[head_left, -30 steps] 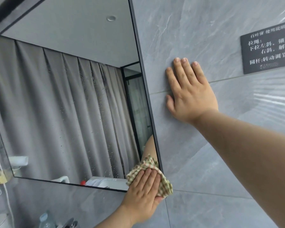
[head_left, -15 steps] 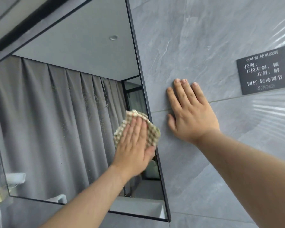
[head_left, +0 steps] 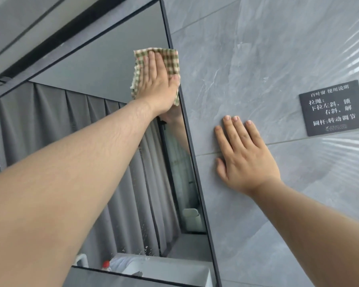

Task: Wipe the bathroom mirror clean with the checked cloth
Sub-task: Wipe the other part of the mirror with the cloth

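Our left grip (head_left: 155, 83) lay flat, fingers straight, pressing the checked cloth (head_left: 172, 59) beneath it onto the upper right corner of the mirror (head_left: 104, 75), likely to spread pressure; our right grip (head_left: 245, 160), spread and empty, braced on the wall (head_left: 257, 59) lower right of it, likely for balance.

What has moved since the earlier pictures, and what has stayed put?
The left hand, pressing the green-and-cream checked cloth flat, slid up the right edge of the black-framed bathroom mirror, from its bottom corner to near the top. The right hand stayed flat on the grey marbled tile wall.
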Demonstrator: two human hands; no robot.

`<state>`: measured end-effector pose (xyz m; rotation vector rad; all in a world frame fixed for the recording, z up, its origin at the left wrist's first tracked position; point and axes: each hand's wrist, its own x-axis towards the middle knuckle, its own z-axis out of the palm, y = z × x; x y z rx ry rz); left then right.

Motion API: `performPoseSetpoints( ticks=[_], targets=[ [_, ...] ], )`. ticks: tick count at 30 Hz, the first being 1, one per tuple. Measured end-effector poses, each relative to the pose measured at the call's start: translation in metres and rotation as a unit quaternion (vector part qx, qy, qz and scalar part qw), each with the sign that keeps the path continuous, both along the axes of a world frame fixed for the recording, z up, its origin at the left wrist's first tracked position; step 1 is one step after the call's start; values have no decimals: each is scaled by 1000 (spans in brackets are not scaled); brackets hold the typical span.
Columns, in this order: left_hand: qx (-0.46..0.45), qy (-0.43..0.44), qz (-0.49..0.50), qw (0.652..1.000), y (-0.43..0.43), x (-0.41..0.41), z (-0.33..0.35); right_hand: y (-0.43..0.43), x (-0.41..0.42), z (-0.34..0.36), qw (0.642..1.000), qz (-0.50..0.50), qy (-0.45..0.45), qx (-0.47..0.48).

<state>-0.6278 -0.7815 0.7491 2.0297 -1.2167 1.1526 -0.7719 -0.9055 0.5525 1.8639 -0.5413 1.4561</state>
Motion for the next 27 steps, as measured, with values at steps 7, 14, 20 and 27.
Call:
performPoseSetpoints(
  ticks=[7,14,20,27],
  targets=[
    [-6,-5,-5,1000,-2,-3,-37,1,0,0,1000,-7,5,5],
    [9,-8,-5,1000,-3,-5,-128,1,1,-1,1000,-6,-1,3],
    [43,-22,-9,999,-3,-4,-226,0,1,-1,1000,2,-9,-1],
    [19,-75,3,997,-4,5,-293,0,1,0,1000,6,-7,2]
  ],
)
